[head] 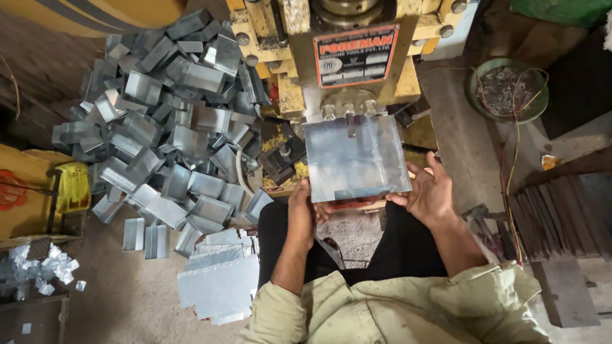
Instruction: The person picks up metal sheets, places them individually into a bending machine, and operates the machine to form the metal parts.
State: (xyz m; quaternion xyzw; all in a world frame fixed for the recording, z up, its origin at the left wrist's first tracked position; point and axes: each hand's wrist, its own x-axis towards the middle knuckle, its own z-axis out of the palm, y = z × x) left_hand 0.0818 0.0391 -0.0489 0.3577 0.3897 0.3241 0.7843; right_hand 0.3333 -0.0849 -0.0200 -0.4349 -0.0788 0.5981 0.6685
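A big pile of bent metal pieces (171, 124) lies on the floor just left of the yellow press machine (343, 38). Below that pile sits a stack of flat metal sheets (216, 284). A green bowl of scrap bits (507, 90) stands to the right of the press machine. Small shiny offcuts (37, 266) lie far left of the press machine.

Two hands (302, 212), one metal sheet (356, 157)

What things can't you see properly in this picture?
- Head view: the left hand's fingers, tucked under the metal sheet.
- Head view: the press machine's top, cut off by the picture's upper edge.
- Head view: what lies in the green bowl, too small to tell.
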